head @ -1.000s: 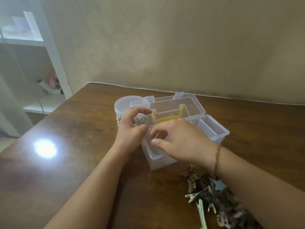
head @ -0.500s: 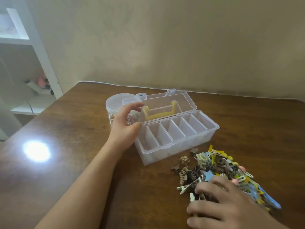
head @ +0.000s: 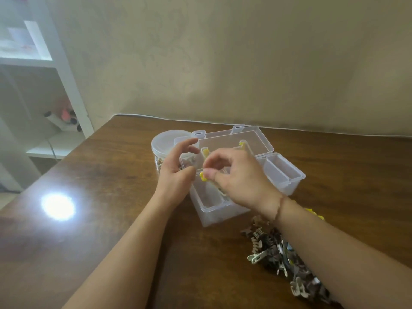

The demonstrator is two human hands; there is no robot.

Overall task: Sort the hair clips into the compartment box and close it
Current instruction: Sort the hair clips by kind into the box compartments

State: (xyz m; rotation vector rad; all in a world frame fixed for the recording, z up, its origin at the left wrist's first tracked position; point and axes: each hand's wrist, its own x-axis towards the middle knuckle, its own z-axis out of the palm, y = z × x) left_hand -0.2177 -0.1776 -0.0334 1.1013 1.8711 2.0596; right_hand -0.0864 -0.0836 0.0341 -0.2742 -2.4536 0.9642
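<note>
A clear plastic compartment box [head: 214,210] stands open on the brown table, its lid [head: 256,141] tipped back with a yellow handle inside. My right hand [head: 238,179] hovers over the box's left compartments, pinching a yellow hair clip [head: 203,176] between thumb and fingers. At the box's left end rests my left hand [head: 176,172], thumb and fingers curled apart around the corner. A pile of mixed hair clips [head: 285,259] lies on the table at the lower right, partly hidden by my right forearm.
A round clear jar with a white lid [head: 166,141] stands just behind the box's left end. A white shelf unit [head: 55,85] stands to the left beyond the table edge. A bright light glare [head: 58,206] sits on the table at left.
My right hand left the clip pile at the lower right and came up over the box with a yellow clip in it. The left hand stayed at the box's left end.
</note>
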